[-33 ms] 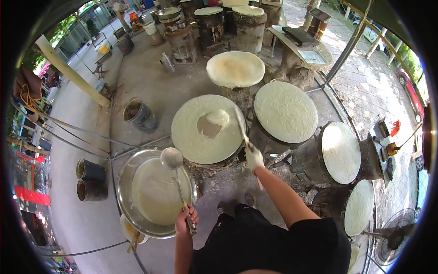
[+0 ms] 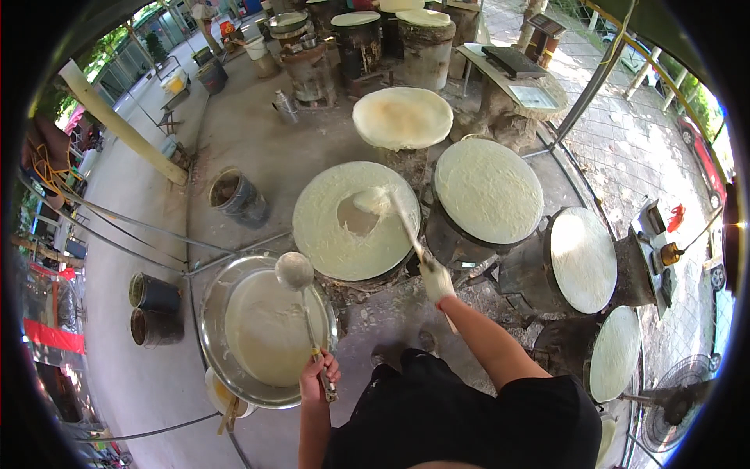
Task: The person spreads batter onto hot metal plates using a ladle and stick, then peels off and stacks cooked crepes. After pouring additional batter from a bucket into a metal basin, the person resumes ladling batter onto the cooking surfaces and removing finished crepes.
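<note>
My left hand (image 2: 320, 375) is closed around the handle of a metal ladle (image 2: 294, 272), whose bowl hangs over the rim of a wide steel basin (image 2: 209, 313). Pale batter (image 2: 266, 336) fills much of that basin. In a pale glove, my right hand (image 2: 436, 280) grips a long wooden-handled spreader (image 2: 408, 223). Its far end reaches onto a large round griddle (image 2: 361, 215) coated with pale green-white batter. Beside a bare brownish patch near the middle, the spreader's end meets a smooth mound of batter (image 2: 373, 200).
Other batter-covered rounds (image 2: 488, 191) stand to the right, and a domed pale round (image 2: 402, 117) lies beyond. Dark buckets (image 2: 156, 291) stand at the left. A fan (image 2: 676, 406) is at the lower right. Metal rails (image 2: 258, 241) cross the floor near the basin.
The spreader's far end has swung left over the batter, and my right hand has shifted slightly. The ladle and my left hand stay nearly where they were.
</note>
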A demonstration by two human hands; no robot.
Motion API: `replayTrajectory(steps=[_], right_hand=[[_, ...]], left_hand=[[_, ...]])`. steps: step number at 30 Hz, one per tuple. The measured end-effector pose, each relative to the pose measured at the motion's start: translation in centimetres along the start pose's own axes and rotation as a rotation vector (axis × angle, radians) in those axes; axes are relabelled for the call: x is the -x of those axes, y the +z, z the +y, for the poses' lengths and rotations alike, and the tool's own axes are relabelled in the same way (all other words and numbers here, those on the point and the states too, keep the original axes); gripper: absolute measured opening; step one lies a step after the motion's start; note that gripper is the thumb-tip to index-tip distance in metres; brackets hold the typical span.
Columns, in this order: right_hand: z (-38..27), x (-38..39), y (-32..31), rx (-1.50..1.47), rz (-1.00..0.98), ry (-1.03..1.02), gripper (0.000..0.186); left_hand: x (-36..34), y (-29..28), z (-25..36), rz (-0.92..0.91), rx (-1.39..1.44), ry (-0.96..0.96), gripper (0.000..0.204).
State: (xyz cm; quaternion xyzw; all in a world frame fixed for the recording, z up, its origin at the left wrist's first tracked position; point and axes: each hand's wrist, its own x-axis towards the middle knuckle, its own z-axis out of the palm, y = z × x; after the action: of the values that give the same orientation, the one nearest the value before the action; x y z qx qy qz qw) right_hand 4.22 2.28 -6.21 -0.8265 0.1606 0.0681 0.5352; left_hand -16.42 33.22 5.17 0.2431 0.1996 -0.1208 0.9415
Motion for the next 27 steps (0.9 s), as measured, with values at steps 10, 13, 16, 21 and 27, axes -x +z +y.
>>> replayTrajectory(steps=[10, 13, 16, 21, 27], right_hand=[[-4.3, 0.4, 5.1, -0.413, -0.138, 0.199, 0.036], [-2.8, -4.7, 4.9, -0.618, 0.018, 0.158, 0.036], [-1.6, -5.0, 5.0, -0.458, 0.006, 0.083, 0.040], [-8.6, -7.7, 1.4, 0.248, -0.290, -0.115, 0.041], [-5.6, -8.9, 0.0, 0.310, -0.299, -0.254, 0.044]], left_hand=[[-1.2, -0.4, 1.3, 0.027, -0.037, -0.069, 0.022], [-1.8, 0.7, 1.4, 0.010, -0.028, -0.090, 0.021], [-2.4, 1.3, 0.8, -0.007, -0.080, -0.077, 0.018], [-2.7, 2.8, -0.7, 0.082, -0.079, -0.048, 0.018], [-3.3, 4.7, -3.9, 0.144, -0.059, 0.002, 0.018]])
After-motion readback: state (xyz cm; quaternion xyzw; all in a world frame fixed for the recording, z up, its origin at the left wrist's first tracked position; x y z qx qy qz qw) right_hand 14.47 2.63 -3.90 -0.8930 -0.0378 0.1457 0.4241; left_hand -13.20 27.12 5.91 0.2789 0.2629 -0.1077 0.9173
